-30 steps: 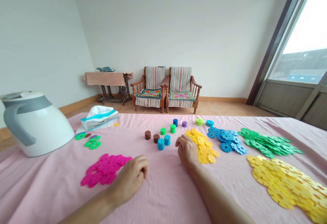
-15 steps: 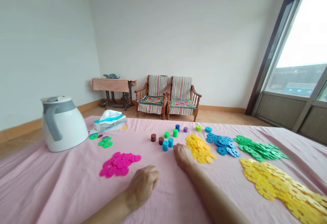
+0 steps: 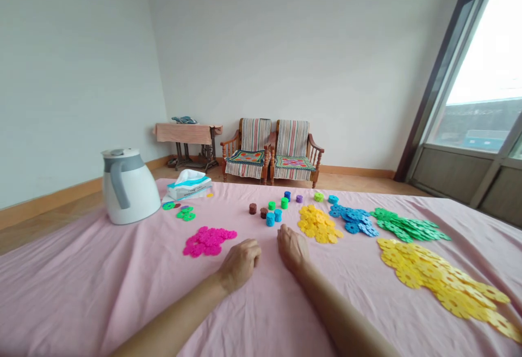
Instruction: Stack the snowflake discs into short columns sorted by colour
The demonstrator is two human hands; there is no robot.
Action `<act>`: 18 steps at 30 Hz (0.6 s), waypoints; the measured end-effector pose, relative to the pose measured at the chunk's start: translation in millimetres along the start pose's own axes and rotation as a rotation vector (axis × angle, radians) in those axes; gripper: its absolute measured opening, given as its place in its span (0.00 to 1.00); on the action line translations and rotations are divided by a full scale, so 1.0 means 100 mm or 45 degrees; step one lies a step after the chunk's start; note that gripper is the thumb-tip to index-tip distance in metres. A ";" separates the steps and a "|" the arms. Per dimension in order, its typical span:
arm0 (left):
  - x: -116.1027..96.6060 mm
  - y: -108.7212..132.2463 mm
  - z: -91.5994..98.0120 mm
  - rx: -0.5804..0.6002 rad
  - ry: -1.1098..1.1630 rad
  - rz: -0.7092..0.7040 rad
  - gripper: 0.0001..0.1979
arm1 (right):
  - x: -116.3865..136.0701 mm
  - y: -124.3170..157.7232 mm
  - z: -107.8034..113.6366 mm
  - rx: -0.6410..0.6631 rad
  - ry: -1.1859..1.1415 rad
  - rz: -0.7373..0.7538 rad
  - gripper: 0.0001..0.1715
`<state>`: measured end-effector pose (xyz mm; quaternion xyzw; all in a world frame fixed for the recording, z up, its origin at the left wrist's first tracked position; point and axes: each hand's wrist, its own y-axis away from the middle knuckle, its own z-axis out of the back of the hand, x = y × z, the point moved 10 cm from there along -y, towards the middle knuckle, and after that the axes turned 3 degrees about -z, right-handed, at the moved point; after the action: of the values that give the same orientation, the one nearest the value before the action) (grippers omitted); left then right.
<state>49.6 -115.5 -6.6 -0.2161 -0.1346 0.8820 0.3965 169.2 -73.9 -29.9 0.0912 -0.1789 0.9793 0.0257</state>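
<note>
My left hand (image 3: 241,261) is closed in a loose fist on the cloth, just right of a pile of pink snowflake discs (image 3: 207,240). Curled fingers hide whatever it may hold. Across a small gap, my right hand (image 3: 292,248) rests with its fingers bent together, their tips out of sight beneath it. Just beyond its knuckles stand two short light-blue disc stacks (image 3: 270,219). Brown stacks (image 3: 253,208) and green stacks (image 3: 284,203) are grouped a little farther off. Close on its right lies a heap of yellow discs (image 3: 318,224).
Blue discs (image 3: 354,220), green discs (image 3: 408,225) and a larger yellow spread (image 3: 436,275) cover the right side. A white kettle (image 3: 132,191), a tissue box (image 3: 190,186) and a few green discs (image 3: 186,214) stand or lie left on the pink tablecloth (image 3: 134,286).
The view has shifted, so the table's things appear farther right on the left side and higher up. My left hand has come closer to my right hand. The stacks look unchanged.
</note>
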 end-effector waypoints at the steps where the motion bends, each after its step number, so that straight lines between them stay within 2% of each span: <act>1: 0.01 0.01 0.06 -0.042 -0.011 0.014 0.13 | 0.03 0.02 0.00 0.008 -0.016 0.041 0.18; 4: 0.13 0.05 0.32 -0.212 -0.043 0.077 0.13 | 0.09 0.06 0.03 -0.016 -0.034 0.132 0.25; 7: 0.43 0.15 0.59 -0.321 -0.080 0.166 0.10 | 0.09 0.06 0.04 -0.049 -0.035 0.144 0.27; 9: 0.72 0.26 0.73 -0.323 -0.159 0.254 0.20 | 0.07 0.04 0.02 -0.032 -0.035 0.118 0.26; 12: 1.21 0.44 0.73 -0.070 -0.286 0.427 0.41 | 0.06 0.03 -0.01 -0.001 -0.020 0.105 0.24; 14: 1.47 0.59 0.70 0.068 -0.333 0.536 0.47 | 0.07 0.03 -0.01 0.007 -0.003 0.114 0.22; 16: 1.61 0.68 0.64 0.171 -0.357 0.555 0.50 | 0.07 0.03 0.00 0.016 0.009 0.117 0.21; 18: 1.65 0.71 0.58 0.208 -0.337 0.500 0.50 | 0.07 0.04 0.00 0.029 0.009 0.118 0.19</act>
<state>-121.6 -40.0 -30.6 -0.0879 -0.0692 0.9707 0.2128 161.8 -77.2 -29.7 0.0798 -0.1716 0.9817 -0.0200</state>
